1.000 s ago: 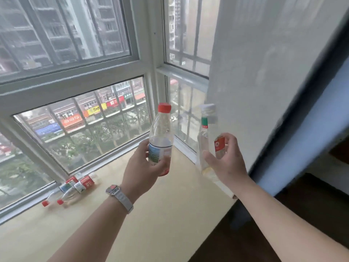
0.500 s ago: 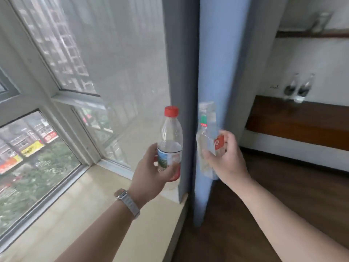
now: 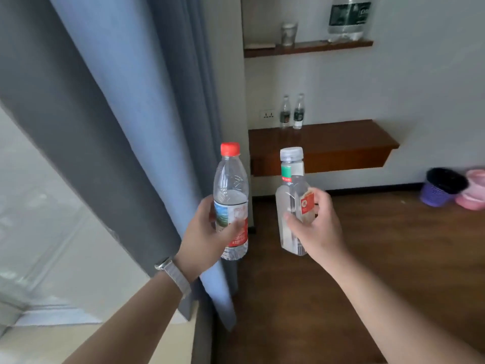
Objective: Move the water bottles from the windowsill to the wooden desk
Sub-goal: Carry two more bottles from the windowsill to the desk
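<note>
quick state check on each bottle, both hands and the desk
red-capped bottle: capped, upright, held by left hand
white-capped bottle: capped, slightly tilted, held by right hand
two dark-label bottles: standing upright on wooden desk

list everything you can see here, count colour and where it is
red-capped bottle: 1, clear, red cap, in left hand
white-capped bottle: 1, clear, white cap, in right hand
small bottles: 2, clear, dark labels, upright at back of desk
wooden desk: 1, brown, wall-mounted
shelf: 1, brown, above desk
glass: 1, clear, on shelf
large bottle: 1, clear, dark label, on shelf
socket: 1, white, on wall
curtain: 1, blue-grey, left
basket: 1, purple, on floor, far right
pink container: 1, beside basket
watch: 1, silver, left wrist
hands: left hand, right hand
</note>
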Available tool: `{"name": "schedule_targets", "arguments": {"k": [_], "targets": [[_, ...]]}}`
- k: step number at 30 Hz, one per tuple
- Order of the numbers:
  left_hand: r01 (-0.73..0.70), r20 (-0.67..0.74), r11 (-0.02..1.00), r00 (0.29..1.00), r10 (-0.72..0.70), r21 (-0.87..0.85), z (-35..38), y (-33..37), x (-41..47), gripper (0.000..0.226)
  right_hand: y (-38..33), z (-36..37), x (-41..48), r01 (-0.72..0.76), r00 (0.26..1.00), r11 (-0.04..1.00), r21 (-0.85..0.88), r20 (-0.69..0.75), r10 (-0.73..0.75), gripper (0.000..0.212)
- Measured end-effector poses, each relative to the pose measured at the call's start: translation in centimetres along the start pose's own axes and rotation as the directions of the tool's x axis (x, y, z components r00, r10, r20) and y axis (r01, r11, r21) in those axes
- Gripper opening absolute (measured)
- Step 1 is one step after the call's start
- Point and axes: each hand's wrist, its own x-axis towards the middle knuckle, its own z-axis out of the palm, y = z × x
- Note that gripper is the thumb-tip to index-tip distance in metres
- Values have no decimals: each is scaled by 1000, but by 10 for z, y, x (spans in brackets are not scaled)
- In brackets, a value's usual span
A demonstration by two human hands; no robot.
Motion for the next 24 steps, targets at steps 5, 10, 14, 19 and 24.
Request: {"name": "schedule_targets", "arguments": {"k": [5, 10, 14, 19, 24], "targets": [[7, 105, 996, 994, 2, -89, 34, -2, 34, 62, 20, -25, 10, -87, 992, 994, -66, -95, 80, 61], [-11, 214, 995, 976, 32, -96, 57, -13, 76, 65, 30, -26, 36, -149, 974, 985, -86, -183, 131, 59], [17, 257, 993, 966, 14, -118, 63, -21, 119, 66, 30, -13, 68, -209, 959, 974, -86, -213, 187, 60], [20, 269, 986, 963, 26, -168, 67, -22, 178, 58, 20, 1, 121, -215, 949, 973, -80, -251, 189, 66], [-2, 286, 986, 957, 51, -167, 85, -22, 219, 64, 20, 0, 144, -234, 936, 969, -76, -288, 203, 65]]}}
